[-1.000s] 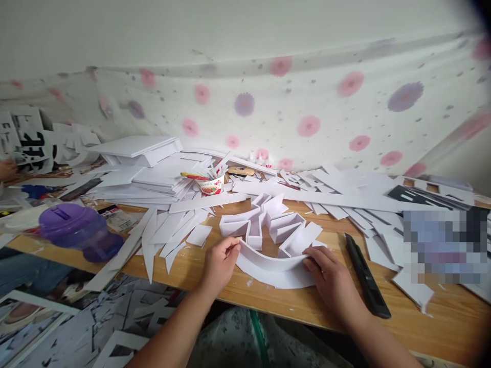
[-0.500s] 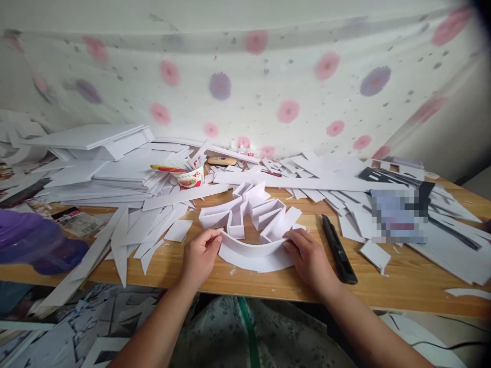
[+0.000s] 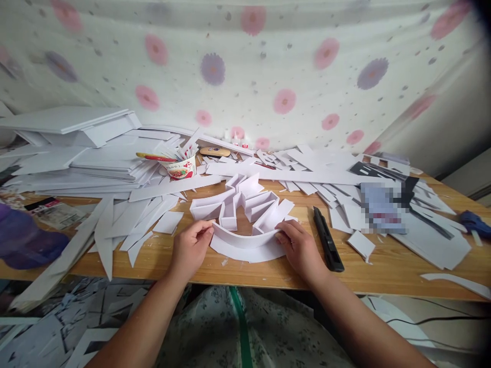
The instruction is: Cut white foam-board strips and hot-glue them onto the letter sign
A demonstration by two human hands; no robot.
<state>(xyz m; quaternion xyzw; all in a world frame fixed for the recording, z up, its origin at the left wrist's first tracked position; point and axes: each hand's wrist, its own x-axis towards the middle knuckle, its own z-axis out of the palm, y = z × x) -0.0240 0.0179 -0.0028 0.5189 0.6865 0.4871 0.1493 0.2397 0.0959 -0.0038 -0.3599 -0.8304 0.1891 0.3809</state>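
Observation:
Between my two hands a curved white foam board strip (image 3: 245, 239) stands on edge along a flat curved white piece (image 3: 249, 254) on the table. My left hand (image 3: 192, 244) pinches the strip's left end between thumb and fingers. At its right end, my right hand (image 3: 301, 248) grips with thumb and fingertips. Just behind the strip sits a white foam board shape with upright walls (image 3: 229, 212); whether the strip touches it I cannot tell. A black utility knife (image 3: 327, 240) lies to the right of my right hand.
White board offcuts (image 3: 138, 220) cover much of the wooden table (image 3: 245, 280). A paper cup (image 3: 180, 168) holding thin strips stands behind, beside stacked white boards (image 3: 103, 166). A purple container (image 3: 28, 237) is at far left, a blue tool (image 3: 474, 225) at far right.
The camera view has shifted, so the table's things appear further left and slightly higher. Both hands keep their hold on the strip, which looks nearly unchanged in place.

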